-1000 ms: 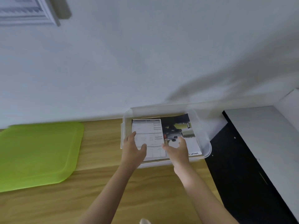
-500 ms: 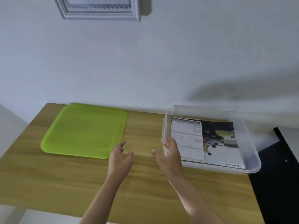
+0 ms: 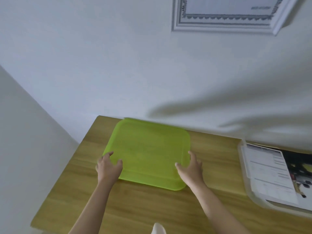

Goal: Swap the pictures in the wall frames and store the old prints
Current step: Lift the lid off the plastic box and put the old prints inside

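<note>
Left hand [image 3: 108,168] and right hand [image 3: 191,168], fingers spread, at opposite near corners of green lid [image 3: 148,154], flat on table [image 3: 152,208]. Prints [image 3: 271,174] inside clear box [image 3: 244,173], far right. Frame [image 3: 226,22] on wall above.

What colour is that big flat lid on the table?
Bright lime green lid, seen in the head view.

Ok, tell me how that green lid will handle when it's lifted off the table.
The green lid looks thin and broad, so probably light, and it may flex somewhat. It lies flat on the wooden table, so its edge may be hard to get under. The left hand and right hand at opposite sides should keep it level.
</note>
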`<state>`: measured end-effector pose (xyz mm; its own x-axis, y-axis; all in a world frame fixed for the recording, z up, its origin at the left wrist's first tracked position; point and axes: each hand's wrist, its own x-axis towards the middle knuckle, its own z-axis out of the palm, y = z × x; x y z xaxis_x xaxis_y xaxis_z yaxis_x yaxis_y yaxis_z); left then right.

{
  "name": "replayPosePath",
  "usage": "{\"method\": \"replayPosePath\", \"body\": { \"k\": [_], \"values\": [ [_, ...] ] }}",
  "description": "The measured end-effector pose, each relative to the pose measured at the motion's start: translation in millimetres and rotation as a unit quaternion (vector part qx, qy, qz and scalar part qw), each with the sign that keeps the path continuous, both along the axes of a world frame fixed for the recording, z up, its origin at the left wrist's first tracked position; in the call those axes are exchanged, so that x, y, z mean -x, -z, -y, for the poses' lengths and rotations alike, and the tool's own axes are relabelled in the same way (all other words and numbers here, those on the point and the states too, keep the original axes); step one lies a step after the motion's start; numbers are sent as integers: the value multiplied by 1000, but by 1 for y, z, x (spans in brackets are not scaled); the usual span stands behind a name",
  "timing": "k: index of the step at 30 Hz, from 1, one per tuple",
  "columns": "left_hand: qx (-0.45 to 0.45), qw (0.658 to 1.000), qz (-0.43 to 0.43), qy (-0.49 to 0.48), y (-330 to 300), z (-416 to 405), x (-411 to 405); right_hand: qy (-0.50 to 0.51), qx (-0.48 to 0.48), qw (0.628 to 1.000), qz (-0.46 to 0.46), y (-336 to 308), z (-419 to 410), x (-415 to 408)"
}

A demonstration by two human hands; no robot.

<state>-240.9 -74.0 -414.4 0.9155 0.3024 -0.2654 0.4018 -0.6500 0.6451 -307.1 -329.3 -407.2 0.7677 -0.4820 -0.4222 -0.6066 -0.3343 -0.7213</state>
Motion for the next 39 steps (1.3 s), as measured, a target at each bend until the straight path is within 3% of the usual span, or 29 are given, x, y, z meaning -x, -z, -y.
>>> {"method": "replayPosePath", "body": {
  "k": [4,10,20,28,39],
  "values": [
    [5,998,-50,25,10,-31,-25,9,41,997,-58,12,-10,-16],
    [6,996,-73,49,12,-44,-48,49,66,994,-75,13,-23,-31],
    [28,993,-21,114,-5,-34,-32,88,128,988,24,-4,2,-8],
    [47,982,21,181,-31,42,-3,114,176,969,131,-34,88,48],
    [55,960,48,270,-57,247,82,132,159,969,137,-77,284,163]
  ]
}}
